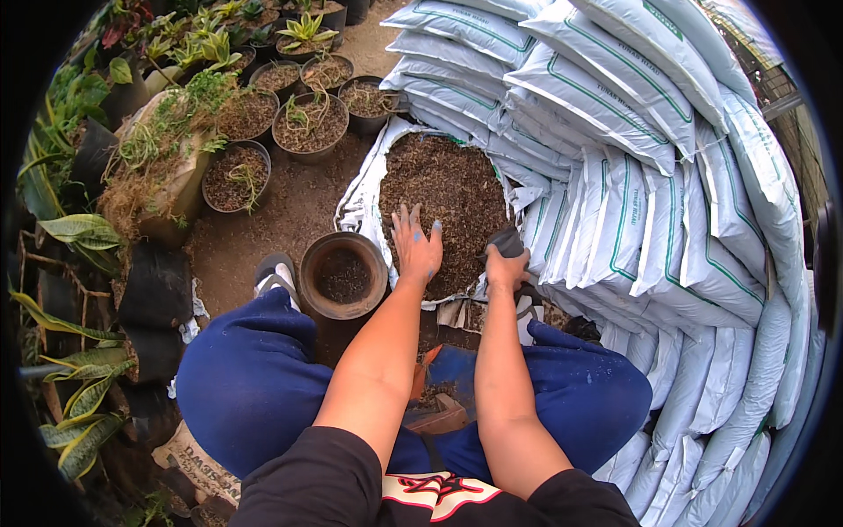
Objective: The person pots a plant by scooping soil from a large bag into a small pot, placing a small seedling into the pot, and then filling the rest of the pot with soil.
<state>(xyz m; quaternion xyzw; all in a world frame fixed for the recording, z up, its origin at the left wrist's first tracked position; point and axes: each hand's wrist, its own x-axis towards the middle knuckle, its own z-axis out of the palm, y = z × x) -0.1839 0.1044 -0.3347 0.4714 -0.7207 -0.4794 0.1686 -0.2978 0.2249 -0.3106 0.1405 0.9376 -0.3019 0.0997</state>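
An open white sack (360, 211) stands in front of me, filled with brown, crumbly potting soil (443, 193). Over the soil's near left side, my left hand (416, 246) is spread, fingers pointing away from me, with grey-blue smudges on the fingertips. Whether it touches the soil, I cannot tell. My right hand (507, 265) grips a dark, cup-like thing (505, 241) at the sack's right edge; its exact kind is hard to make out. Left of the sack sits a round brown pot (344, 275) with some dark soil at its bottom.
White sacks with green stripes (606, 97) are piled high along the right, close to my right hand. Several black pots with small plants (310, 127) stand at the far left. Variegated leafy plants (83, 413) line the left edge. My knees flank the work area.
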